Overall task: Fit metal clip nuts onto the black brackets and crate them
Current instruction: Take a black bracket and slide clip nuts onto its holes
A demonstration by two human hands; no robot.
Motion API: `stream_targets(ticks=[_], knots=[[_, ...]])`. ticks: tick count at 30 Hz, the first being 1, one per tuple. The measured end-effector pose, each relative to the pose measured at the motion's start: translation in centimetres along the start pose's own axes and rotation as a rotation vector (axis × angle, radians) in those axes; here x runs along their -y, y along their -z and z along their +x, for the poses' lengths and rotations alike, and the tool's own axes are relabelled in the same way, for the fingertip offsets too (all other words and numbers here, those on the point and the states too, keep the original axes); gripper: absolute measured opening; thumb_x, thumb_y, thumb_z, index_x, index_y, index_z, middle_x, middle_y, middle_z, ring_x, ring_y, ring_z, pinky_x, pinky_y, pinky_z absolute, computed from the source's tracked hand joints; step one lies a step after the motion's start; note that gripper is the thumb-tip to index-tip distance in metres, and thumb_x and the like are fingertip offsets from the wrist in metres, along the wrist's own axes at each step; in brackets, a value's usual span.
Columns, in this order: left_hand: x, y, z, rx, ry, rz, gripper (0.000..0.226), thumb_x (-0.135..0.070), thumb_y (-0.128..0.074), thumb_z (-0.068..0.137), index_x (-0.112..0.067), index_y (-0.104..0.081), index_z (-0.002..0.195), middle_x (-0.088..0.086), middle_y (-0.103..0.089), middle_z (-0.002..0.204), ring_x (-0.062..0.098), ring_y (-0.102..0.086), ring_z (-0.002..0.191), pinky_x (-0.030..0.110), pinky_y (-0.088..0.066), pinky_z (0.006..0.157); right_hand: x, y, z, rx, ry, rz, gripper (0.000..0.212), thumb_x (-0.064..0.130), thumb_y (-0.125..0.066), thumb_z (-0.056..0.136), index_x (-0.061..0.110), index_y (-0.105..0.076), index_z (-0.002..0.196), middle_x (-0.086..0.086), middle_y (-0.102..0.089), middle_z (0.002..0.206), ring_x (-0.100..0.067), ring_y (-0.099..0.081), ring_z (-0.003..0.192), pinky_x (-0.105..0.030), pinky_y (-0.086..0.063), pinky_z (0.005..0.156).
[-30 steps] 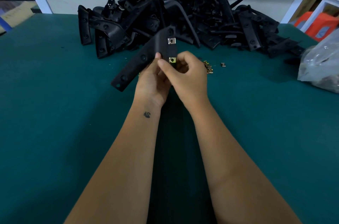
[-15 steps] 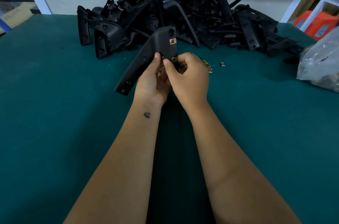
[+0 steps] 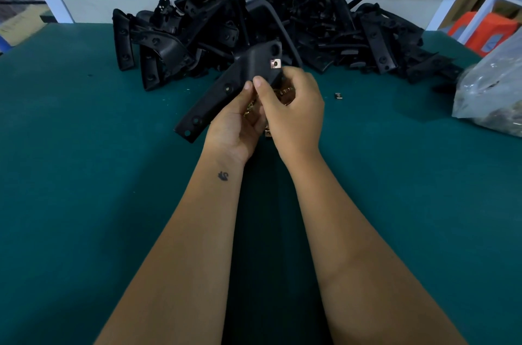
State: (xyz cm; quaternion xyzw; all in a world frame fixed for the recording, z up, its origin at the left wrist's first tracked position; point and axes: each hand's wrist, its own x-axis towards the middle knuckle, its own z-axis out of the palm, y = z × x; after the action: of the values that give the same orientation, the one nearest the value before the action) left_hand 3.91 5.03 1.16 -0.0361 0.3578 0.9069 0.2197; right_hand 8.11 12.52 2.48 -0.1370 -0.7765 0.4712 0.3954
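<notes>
Black bracket (image 3: 226, 90) in both hands — no legible markings.

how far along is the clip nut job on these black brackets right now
Done: one clip nut sits on the held bracket. In hand: the left hand and right hand both grip that bracket. Left: the pile of brackets at the back; no crate is in view.

Two hands: left hand (image 3: 236, 125), right hand (image 3: 293, 112). One held bracket (image 3: 226, 87) bearing one visible clip nut (image 3: 275, 63). One loose nut (image 3: 338, 96) on the table (image 3: 84, 175). One bracket pile (image 3: 268, 25), uncountable. One bag (image 3: 491, 96).
</notes>
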Motion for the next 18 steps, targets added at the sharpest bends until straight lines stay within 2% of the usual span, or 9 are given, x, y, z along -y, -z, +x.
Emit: stream_targets(ticks=[2,4,8,13,16,18], knots=[[0.16,-0.04,0.06,0.002,0.0,0.034,0.015,-0.017,-0.066,0.092,-0.009,-0.073,0.103,0.005,-0.075,0.097,0.017,-0.068,0.093,0.036,-0.056,0.094,-0.05,0.0,0.01,-0.024,0.039,-0.013,0.027,0.035,-0.071,0.087,0.012,-0.066,0.1,0.004,-0.062,0.095,-0.011,-0.059,0.086,-0.037,-0.052,0.077],[0.13,-0.16,-0.07,0.004,0.001,0.039,0.014,-0.016,-0.067,0.091,-0.009,-0.073,0.102,0.005,-0.076,0.098,0.019,-0.068,0.096,0.041,-0.055,0.095,-0.12,0.06,0.05,-0.051,0.06,-0.038,0.023,0.034,-0.069,0.088,0.012,-0.064,0.093,0.004,-0.061,0.09,-0.01,-0.057,0.081,-0.037,-0.052,0.073],[0.08,-0.48,-0.54,0.026,0.03,0.073,0.009,-0.015,-0.066,0.091,-0.01,-0.073,0.09,0.002,-0.076,0.08,0.014,-0.073,0.075,0.036,-0.06,0.085,-0.18,0.51,0.11,-0.081,0.079,-0.025,0.019,0.034,-0.065,0.086,0.017,-0.057,0.084,0.009,-0.059,0.081,-0.008,-0.055,0.072,-0.034,-0.051,0.064],[-0.13,-0.62,-0.63,0.036,0.029,0.147,0.014,-0.017,-0.065,0.094,-0.013,-0.074,0.083,-0.003,-0.074,0.075,0.01,-0.071,0.07,0.031,-0.058,0.082,-0.46,0.64,0.21,-0.04,0.034,0.006,0.018,0.033,-0.063,0.088,0.017,-0.056,0.086,0.011,-0.058,0.075,-0.008,-0.056,0.071,-0.035,-0.05,0.065],[-0.15,-0.74,-0.66,0.036,0.003,0.178,0.017,-0.022,-0.067,0.093,-0.018,-0.076,0.079,-0.004,-0.071,0.079,0.01,-0.067,0.073,0.033,-0.053,0.087,-0.62,0.37,0.31,-0.089,-0.08,0.147,0.013,0.028,-0.063,0.09,0.018,-0.055,0.089,0.017,-0.055,0.07,0.0,-0.053,0.066,-0.024,-0.046,0.066],[-0.19,-0.74,-0.56,-0.034,-0.046,0.106,0.009,-0.021,-0.07,0.09,-0.014,-0.071,0.096,-0.001,-0.069,0.085,0.01,-0.065,0.072,0.028,-0.054,0.075,-0.75,0.51,0.71,-0.142,-0.165,0.272,0.011,0.023,-0.065,0.09,0.019,-0.056,0.084,0.017,-0.055,0.069,0.003,-0.05,0.062,-0.017,-0.042,0.064]])
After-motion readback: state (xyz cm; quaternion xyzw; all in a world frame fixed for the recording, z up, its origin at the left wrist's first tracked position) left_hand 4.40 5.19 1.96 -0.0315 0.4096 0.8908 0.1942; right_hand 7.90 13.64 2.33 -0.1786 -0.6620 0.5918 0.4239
